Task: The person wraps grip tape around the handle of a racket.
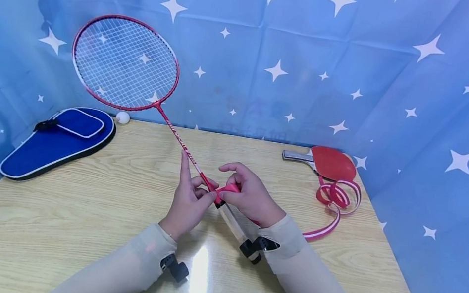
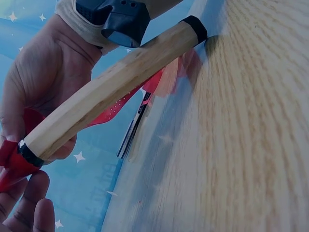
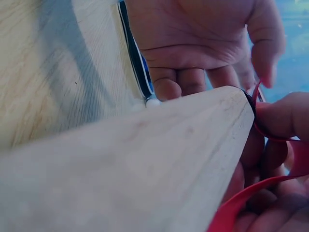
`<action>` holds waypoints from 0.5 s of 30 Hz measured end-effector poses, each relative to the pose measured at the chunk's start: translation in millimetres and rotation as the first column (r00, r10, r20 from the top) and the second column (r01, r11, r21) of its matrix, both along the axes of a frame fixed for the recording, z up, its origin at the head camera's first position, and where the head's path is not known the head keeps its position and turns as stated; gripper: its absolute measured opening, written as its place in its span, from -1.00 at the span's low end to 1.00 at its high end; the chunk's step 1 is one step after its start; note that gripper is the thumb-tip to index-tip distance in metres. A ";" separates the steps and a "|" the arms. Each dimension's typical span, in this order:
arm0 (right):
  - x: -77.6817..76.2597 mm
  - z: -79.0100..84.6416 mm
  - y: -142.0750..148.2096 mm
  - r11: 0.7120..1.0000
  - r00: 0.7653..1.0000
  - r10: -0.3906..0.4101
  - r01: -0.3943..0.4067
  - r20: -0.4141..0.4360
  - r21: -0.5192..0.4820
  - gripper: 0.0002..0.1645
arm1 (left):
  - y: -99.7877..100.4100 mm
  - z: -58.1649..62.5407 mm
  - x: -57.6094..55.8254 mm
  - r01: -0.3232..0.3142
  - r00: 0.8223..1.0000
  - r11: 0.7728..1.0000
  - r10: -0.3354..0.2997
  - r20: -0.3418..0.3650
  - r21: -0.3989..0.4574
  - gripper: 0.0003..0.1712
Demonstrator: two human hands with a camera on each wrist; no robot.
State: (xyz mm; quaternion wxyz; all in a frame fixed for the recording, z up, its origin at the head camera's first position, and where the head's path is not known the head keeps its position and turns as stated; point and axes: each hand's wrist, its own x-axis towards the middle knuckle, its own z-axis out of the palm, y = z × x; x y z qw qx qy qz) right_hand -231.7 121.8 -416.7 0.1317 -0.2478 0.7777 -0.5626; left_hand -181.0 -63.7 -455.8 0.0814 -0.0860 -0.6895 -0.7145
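Note:
A red badminton racket slants across the head view, its strung head up at left and its bare wooden handle pointing down toward the right. My left hand pinches it at the top of the handle, index finger stretched along the shaft. Close beside, my right hand pinches red grip tape at that same spot. In the left wrist view the handle has black bands at both ends, with tape wrapped above the upper one. The right wrist view shows a tape strip trailing from my right fingers.
Loose pink-and-white tape curls on the table to the right, beside a red table tennis paddle. At the left lie a blue paddle case and a white ball. A starry blue curtain hangs behind the wooden table.

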 end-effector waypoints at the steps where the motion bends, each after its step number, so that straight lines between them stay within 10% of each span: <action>1: -0.1 0.4 0.2 1.000 1.000 0.003 -0.003 0.000 -0.002 -0.34 | -0.1 -0.2 -0.2 0.005 1.000 1.000 -0.005 -0.008 -0.007 0.43; 15: -6.3 0.5 8.4 0.998 0.987 0.057 -0.061 0.152 0.022 -0.30 | -2.5 -1.6 -2.6 0.065 0.998 0.998 -0.066 -0.021 -0.026 0.48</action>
